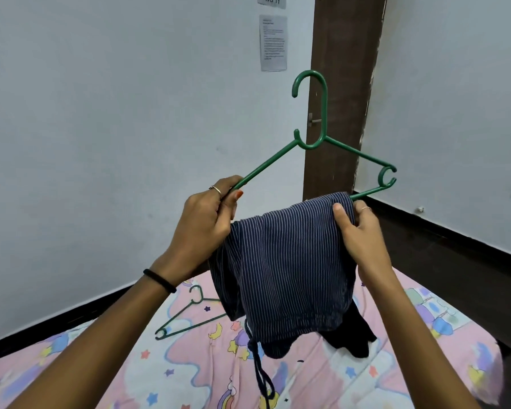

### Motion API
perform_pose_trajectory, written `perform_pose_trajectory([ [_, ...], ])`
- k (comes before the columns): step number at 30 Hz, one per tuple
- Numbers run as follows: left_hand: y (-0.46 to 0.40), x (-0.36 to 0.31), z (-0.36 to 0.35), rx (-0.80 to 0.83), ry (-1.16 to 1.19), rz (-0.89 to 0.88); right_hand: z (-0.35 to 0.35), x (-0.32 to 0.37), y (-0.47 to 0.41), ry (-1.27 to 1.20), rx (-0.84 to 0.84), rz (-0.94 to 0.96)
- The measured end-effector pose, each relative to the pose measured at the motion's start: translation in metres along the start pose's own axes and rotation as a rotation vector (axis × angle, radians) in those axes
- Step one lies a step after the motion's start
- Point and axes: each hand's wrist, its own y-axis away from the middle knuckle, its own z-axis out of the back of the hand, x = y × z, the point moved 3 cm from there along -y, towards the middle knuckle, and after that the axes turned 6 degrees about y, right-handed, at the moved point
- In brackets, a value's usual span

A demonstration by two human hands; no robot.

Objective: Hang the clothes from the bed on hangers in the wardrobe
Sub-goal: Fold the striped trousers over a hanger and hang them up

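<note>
Left hand (205, 214) grips the green hanger's (325, 137) arm; right hand (359, 228) pinches the striped shorts (286, 267) draped over its bar, above the bed (189, 364); a second hanger (186, 317) lies there.

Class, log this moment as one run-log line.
left hand: grips hanger | right hand: pinches striped garment on bar | spare hanger and dark garment on bed | not yet hung

left hand (202, 218): raised, fingers curled, gripping | right hand (359, 228): raised, thumb pinching, fingers apparently curled behind
</note>
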Motion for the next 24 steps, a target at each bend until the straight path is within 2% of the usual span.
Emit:
perform_pose_trajectory([
  [6,-0.001,-0.005,0.012,-0.100,-0.268,-0.157,0.020,0.027,0.018,0.028,-0.185,0.287],
  [9,-0.001,-0.009,0.013,-0.123,-0.290,-0.187,0.029,0.032,0.029,0.049,-0.266,0.395],
  [13,-0.003,-0.015,0.013,-0.111,-0.269,-0.162,0.036,0.024,0.041,0.167,-0.284,0.487],
  [16,-0.004,-0.026,0.014,-0.091,-0.240,-0.167,0.050,-0.002,0.039,0.232,-0.279,0.422],
  [20,-0.005,-0.035,0.009,-0.034,-0.202,-0.181,0.095,-0.026,0.030,0.193,-0.414,0.238],
  [24,-0.001,-0.043,0.002,0.012,-0.177,-0.211,0.113,-0.012,0.010,0.325,-0.395,0.292],
])
